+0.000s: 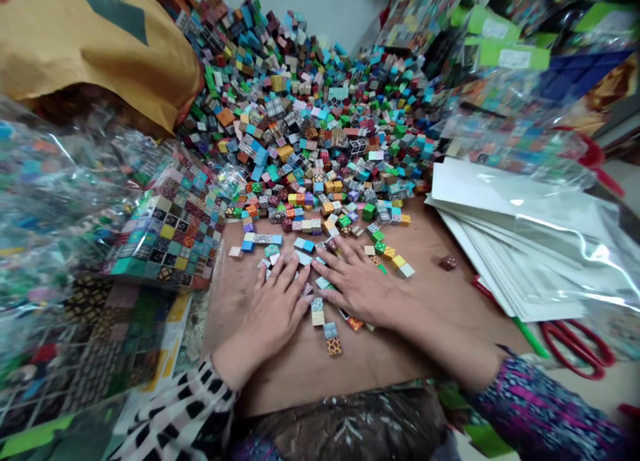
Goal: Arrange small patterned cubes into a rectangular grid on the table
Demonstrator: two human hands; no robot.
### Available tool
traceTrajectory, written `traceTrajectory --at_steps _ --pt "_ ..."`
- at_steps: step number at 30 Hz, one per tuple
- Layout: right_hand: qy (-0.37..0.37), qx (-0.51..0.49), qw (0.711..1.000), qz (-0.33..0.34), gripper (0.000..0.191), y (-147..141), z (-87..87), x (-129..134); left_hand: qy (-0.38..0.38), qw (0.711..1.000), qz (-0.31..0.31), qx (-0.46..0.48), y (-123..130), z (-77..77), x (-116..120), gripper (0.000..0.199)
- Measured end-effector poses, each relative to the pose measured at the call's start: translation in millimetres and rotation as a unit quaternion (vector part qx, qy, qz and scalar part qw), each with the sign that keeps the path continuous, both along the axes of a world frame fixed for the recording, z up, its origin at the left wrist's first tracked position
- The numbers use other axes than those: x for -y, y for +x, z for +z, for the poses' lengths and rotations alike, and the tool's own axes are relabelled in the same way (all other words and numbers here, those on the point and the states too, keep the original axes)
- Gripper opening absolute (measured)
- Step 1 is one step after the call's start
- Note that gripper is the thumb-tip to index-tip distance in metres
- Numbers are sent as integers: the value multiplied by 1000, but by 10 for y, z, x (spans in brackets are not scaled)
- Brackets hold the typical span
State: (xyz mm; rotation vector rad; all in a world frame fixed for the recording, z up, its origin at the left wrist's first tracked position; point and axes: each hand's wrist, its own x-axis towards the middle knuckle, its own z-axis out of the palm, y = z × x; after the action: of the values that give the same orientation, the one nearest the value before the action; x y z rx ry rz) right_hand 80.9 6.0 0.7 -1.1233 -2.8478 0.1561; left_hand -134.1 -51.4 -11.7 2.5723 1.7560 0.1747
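Small patterned cubes lie loose on a brown board (280, 381), and both of my hands rest flat among them. My left hand (277, 304) has its fingers stretched forward over several pale and blue cubes. To its right, my right hand (357, 281) is spread over more cubes, some partly hidden under the palm. Between the hands and nearer to me are a grey and cream cube pair (318, 312) and an orange spotted cube (333, 346). Blue cubes (304, 245) sit just beyond the fingertips. Neither hand grips anything.
A large heap of cubes (320, 128) rises behind the board. On the left are a clear-wrapped block of cubes (165, 241) and a yellow sack (100, 54). On the right lie white cards (480, 248), red-handled scissors (580, 348) and a single dark red cube (448, 263).
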Motion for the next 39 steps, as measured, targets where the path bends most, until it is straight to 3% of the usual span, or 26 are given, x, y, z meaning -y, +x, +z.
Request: traceTrajectory --at_steps 4,8,11,14,18,23,26,31,34,39 --pt "49 -28 998 -39 56 173 38 131 25 999 -26 30 -47 50 137 60" --pt "43 -16 999 3 58 269 -105 267 9 996 -88 17 45 0 248 59" --pt "41 -14 999 -19 56 272 -184 289 -7 997 -75 15 123 -25 240 52" --pt "50 -34 997 -47 59 209 -107 393 4 997 -58 47 107 -5 212 51" --pt "31 -45 998 -16 73 40 -32 627 13 996 -27 83 -10 8 188 47" --pt "10 -40 998 -47 49 36 -218 509 -26 992 -52 109 -96 48 84 45" --pt "15 -44 998 -47 46 126 -259 365 8 990 -38 138 -89 160 -122 44" --pt "36 -61 997 -37 51 34 -193 337 49 992 2 112 57 321 -719 43" --pt "25 -51 998 -27 57 -123 -175 323 4 998 22 55 192 345 -1080 43" --pt "20 -49 998 -31 49 -212 -188 242 -68 998 4 8 329 373 -1498 31"
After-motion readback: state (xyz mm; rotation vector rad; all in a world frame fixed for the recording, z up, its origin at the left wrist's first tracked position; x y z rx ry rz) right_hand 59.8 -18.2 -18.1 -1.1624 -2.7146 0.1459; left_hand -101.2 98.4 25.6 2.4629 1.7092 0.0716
